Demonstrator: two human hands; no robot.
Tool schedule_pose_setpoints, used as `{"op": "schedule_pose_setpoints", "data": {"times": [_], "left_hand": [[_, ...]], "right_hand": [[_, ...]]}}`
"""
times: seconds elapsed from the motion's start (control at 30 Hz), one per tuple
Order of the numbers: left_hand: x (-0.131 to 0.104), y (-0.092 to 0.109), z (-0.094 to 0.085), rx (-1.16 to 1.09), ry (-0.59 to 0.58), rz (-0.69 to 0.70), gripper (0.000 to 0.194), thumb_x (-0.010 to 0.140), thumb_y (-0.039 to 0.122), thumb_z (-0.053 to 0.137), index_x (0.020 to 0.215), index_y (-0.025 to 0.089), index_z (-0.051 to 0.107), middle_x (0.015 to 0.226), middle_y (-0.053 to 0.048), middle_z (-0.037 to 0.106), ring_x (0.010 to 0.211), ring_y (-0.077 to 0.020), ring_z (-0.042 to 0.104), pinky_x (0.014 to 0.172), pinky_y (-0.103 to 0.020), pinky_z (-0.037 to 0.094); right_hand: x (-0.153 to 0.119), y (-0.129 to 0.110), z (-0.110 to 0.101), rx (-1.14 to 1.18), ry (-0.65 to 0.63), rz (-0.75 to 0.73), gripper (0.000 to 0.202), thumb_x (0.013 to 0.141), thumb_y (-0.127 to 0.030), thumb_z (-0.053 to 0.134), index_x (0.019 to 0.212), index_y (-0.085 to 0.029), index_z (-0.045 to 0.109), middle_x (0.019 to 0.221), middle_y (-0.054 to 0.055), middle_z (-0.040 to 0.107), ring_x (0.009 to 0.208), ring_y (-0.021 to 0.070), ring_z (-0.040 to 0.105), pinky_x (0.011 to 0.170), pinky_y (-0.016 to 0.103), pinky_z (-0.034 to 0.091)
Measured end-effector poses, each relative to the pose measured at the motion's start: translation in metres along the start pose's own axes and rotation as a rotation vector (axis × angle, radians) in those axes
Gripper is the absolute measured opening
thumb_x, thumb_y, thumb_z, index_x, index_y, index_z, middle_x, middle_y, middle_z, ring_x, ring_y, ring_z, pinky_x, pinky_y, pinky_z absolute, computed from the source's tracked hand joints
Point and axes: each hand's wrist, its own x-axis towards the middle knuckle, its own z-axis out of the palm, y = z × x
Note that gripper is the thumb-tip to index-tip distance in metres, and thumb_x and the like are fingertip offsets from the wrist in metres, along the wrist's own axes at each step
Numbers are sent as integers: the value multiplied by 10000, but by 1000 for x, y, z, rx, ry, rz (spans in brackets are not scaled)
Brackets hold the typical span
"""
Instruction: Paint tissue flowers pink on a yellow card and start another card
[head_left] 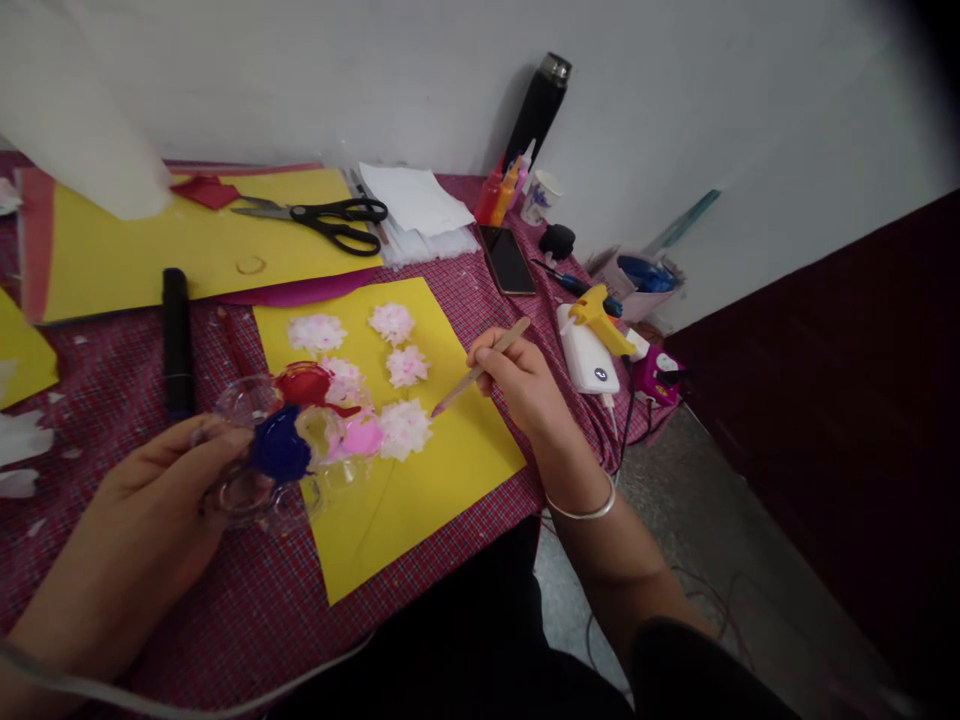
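Note:
My left hand [169, 500] grips a clear plastic paint palette [247, 400] by its edge, holding it above the table. Red, dark blue, yellowish and pink paint lie in its wells. My right hand [517, 375] is closed around a slim paintbrush [480, 368], its pink-stained tip at the right edge of a white paper flower [406, 429] with pink tints. Several similar flowers, such as this one [392, 322], lie on a yellow paper sheet [420, 500]. The palette partly hides the flowers on the left.
Black-handled scissors [337, 215] lie on another yellow sheet [135, 250] at the back, near stacked white paper [416, 205]. Paint bottles [495, 195], a black flask [538, 110], a paper cup [540, 195] and a phone [508, 260] stand or lie behind. A yellow glue gun [600, 318] rests on a white power bank [589, 350] at right.

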Motion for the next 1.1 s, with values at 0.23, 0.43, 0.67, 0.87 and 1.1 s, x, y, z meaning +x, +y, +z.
{"op": "schedule_pose_setpoints", "data": {"times": [0.23, 0.43, 0.67, 0.87, 1.1], "left_hand": [[1, -3, -3, -97, 5, -96, 275, 592, 372, 852, 722, 238, 651, 654, 45, 616, 507, -103, 526, 424, -176, 445], [3, -6, -7, -108, -6, -101, 294, 592, 380, 859, 781, 242, 679, 652, 42, 619, 508, -107, 542, 437, -178, 459], [3, -6, -7, -88, 1, -90, 279, 593, 353, 862, 751, 234, 665, 651, 37, 605, 518, -92, 543, 445, -151, 444], [5, -6, -10, -98, 13, -92, 248, 610, 337, 844, 749, 238, 665, 644, 29, 617, 517, -105, 563, 444, -163, 461], [2, -2, -5, -111, 19, -91, 290, 590, 370, 863, 760, 238, 670, 634, 44, 603, 491, -92, 555, 433, -157, 471]], "right_hand": [[-2, 3, 6, 47, -91, 41, 235, 865, -405, 613, 805, -180, 583, 580, -43, 553, 510, 67, 499, 493, 199, 383], [1, 4, 9, 11, -134, 42, 301, 854, -472, 626, 808, -178, 578, 596, -43, 570, 512, 61, 498, 499, 200, 397], [2, 6, 10, 44, -162, 18, 334, 851, -508, 629, 828, -176, 601, 645, -28, 615, 505, 58, 508, 477, 193, 393], [-2, 4, 6, 76, -14, 32, 309, 886, -491, 596, 832, -187, 597, 602, -36, 601, 501, 62, 517, 465, 187, 385], [-2, 2, 5, 158, -26, 17, 304, 878, -500, 608, 870, -197, 596, 623, -38, 615, 485, 58, 492, 456, 190, 381]]}}
